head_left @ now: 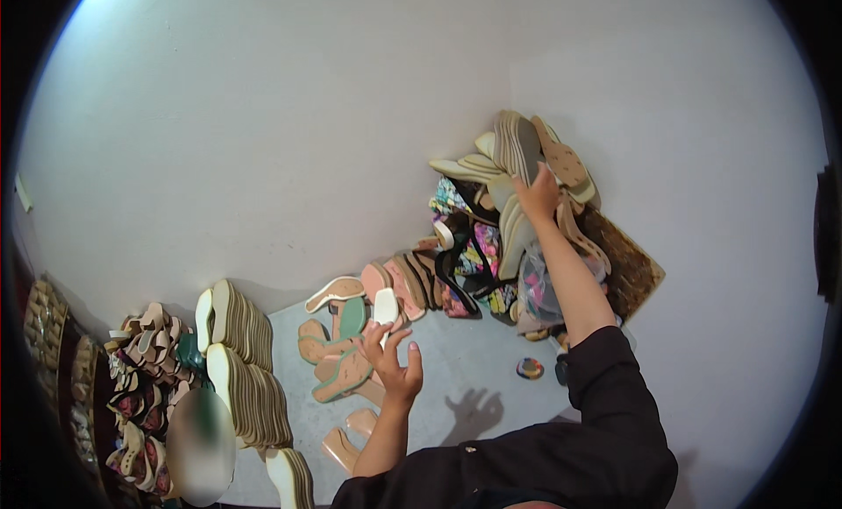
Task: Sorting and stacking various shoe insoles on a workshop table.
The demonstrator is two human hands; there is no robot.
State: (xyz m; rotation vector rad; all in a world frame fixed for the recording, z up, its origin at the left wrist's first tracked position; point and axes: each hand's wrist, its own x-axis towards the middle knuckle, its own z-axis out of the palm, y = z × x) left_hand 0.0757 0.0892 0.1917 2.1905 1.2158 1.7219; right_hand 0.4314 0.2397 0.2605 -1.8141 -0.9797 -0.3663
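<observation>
At the far corner my right hand (539,193) is closed around the near end of a stack of grey-and-cream shoe soles (517,145), its fingertips partly hidden. A tan sole (561,154) leans beside that stack. Pale soles (515,237) lie just below the hand. My left hand (396,369) hovers over the grey table (438,369), fingers apart and holding nothing. Just beyond its fingertips is a white sole-shaped piece (385,306). Pink soles (403,285) and green-edged tan soles (344,374) lie around it.
Tall stacks of cream soles (250,395) stand at left, beside a heap of sandals (153,351). Floral fabric straps (478,250), a clear plastic bag (539,290) and a brown patterned board (627,263) crowd the right corner. A multicoloured round item (529,368) lies near the right edge. Walls rise behind.
</observation>
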